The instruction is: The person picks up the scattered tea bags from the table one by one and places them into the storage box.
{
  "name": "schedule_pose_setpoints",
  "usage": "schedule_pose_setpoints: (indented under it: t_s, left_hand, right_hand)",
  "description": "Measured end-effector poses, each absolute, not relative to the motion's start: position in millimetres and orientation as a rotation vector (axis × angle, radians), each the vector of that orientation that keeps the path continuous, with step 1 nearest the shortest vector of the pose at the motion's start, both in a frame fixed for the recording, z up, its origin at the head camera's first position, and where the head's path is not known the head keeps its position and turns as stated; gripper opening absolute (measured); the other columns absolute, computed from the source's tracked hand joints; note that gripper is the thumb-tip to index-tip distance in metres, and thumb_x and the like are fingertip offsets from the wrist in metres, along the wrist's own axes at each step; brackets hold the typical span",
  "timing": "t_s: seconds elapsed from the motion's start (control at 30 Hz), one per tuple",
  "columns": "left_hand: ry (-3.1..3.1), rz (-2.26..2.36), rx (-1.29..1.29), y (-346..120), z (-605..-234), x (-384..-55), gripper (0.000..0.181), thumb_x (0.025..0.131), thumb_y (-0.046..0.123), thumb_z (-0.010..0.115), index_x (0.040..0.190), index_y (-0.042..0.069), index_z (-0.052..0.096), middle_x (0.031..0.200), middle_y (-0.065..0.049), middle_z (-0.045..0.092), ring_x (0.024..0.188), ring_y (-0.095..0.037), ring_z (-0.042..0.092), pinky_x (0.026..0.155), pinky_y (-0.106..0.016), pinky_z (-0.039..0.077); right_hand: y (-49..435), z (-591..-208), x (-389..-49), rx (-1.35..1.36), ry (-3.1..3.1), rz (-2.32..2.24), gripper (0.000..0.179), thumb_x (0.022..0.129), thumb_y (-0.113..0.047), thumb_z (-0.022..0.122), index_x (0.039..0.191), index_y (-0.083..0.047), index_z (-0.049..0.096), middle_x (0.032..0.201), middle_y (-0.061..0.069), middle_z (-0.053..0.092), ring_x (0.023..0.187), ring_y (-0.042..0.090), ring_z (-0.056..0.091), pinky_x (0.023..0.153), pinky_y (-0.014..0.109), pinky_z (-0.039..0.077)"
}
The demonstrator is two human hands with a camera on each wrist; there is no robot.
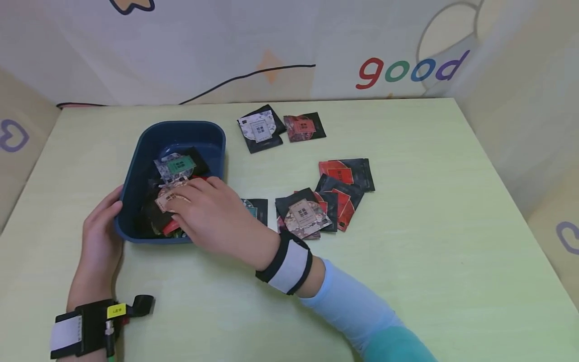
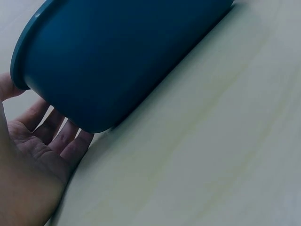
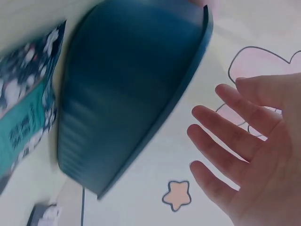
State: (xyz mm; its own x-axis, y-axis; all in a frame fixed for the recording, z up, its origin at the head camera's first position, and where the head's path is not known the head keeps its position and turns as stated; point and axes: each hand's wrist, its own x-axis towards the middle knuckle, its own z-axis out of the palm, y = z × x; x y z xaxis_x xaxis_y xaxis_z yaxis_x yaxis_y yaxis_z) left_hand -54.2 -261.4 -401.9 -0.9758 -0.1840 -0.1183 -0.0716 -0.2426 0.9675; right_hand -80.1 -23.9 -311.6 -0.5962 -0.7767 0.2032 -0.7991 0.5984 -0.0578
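A dark blue plastic bin stands at the left of the table with several small flat sachets in it. My left hand rests against the bin's left side. In the left wrist view its fingers touch the outer wall, with the thumb by the rim. Over the bin's front right corner reaches my right hand, its fingers apart and holding nothing in the right wrist view. Below its fingertips are a pink-labelled sachet and a green-labelled sachet. The hand hides part of the contents.
Right of the bin, a teal-labelled sachet is partly hidden by the right hand. Red-and-black sachets and a floral sachet overlap in a pile. Farther back lie white-labelled and red-labelled sachets. A printed curtain hangs behind.
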Motion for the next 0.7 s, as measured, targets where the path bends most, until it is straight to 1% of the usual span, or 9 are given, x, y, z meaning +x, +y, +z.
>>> schedule_pose_setpoints:
  t_s: [0.07, 0.27, 0.37, 0.43, 0.57, 0.7]
  left_hand:
    - [-1.896, -2.392, 0.308, -260.8, -401.7, -54.9, 0.047, 0.098, 0.026, 0.042, 0.141, 0.009, 0.044, 0.134, 0.012, 0.053, 0.125, -0.003, 0.037, 0.097, -0.014, 0.035]
    - [-1.933, -2.374, 0.307, -260.4, -401.1, -55.4, 0.047, 0.098, 0.028, 0.041, 0.142, 0.01, 0.042, 0.135, 0.012, 0.051, 0.127, -0.002, 0.036, 0.106, -0.016, 0.029]
    - [-1.914, -2.389, 0.3, -260.2, -401.5, -55.4, 0.047, 0.098, 0.027, 0.041, 0.142, 0.01, 0.043, 0.134, 0.012, 0.051, 0.126, -0.003, 0.037, 0.103, -0.014, 0.031]
    - [-1.916, -2.388, 0.304, -260.1, -401.4, -54.9, 0.047, 0.098, 0.028, 0.041, 0.142, 0.01, 0.043, 0.134, 0.012, 0.051, 0.126, -0.002, 0.037, 0.105, -0.015, 0.03]
    - [-1.918, -2.379, 0.306, -260.0, -401.3, -53.9, 0.048, 0.098, 0.028, 0.041, 0.142, 0.008, 0.042, 0.133, 0.012, 0.052, 0.125, -0.002, 0.037, 0.104, -0.015, 0.03]
    - [-1.912, -2.389, 0.316, -260.8, -401.3, -53.3, 0.048, 0.098, 0.028, 0.041, 0.142, 0.009, 0.042, 0.133, 0.012, 0.051, 0.125, -0.001, 0.038, 0.105, -0.015, 0.029]
  right_hand:
    - [-17.1, -309.4, -81.3, 1.306, -2.687, 0.201, 0.033, 0.095, -0.034, 0.049, 0.122, -0.022, 0.064, 0.127, -0.003, 0.065, 0.117, 0.016, 0.053, 0.097, 0.031, 0.046]
    - [5.6, -302.9, -95.9, 1.215, -2.751, 0.261, 0.034, 0.095, -0.032, 0.049, 0.123, -0.018, 0.063, 0.126, 0.002, 0.065, 0.118, 0.018, 0.053, 0.1, 0.034, 0.046]
    - [18.6, -298.9, -107.9, 1.134, -2.808, 0.316, 0.035, 0.094, -0.032, 0.051, 0.123, -0.016, 0.063, 0.127, 0.004, 0.064, 0.117, 0.019, 0.054, 0.1, 0.035, 0.047]
    - [28.4, -297.2, -116.6, 1.07, -2.862, 0.338, 0.035, 0.093, -0.032, 0.054, 0.122, -0.016, 0.063, 0.126, 0.004, 0.065, 0.116, 0.019, 0.055, 0.1, 0.035, 0.047]
    - [49.7, -297.7, -134.5, 0.925, -2.982, 0.39, 0.033, 0.091, -0.03, 0.058, 0.119, -0.015, 0.065, 0.121, 0.005, 0.067, 0.109, 0.02, 0.058, 0.095, 0.035, 0.05]
    - [72.7, -302.1, -150.7, 0.751, -3.096, 0.489, 0.035, 0.091, -0.027, 0.059, 0.122, -0.012, 0.062, 0.123, 0.008, 0.066, 0.11, 0.022, 0.057, 0.093, 0.039, 0.05]
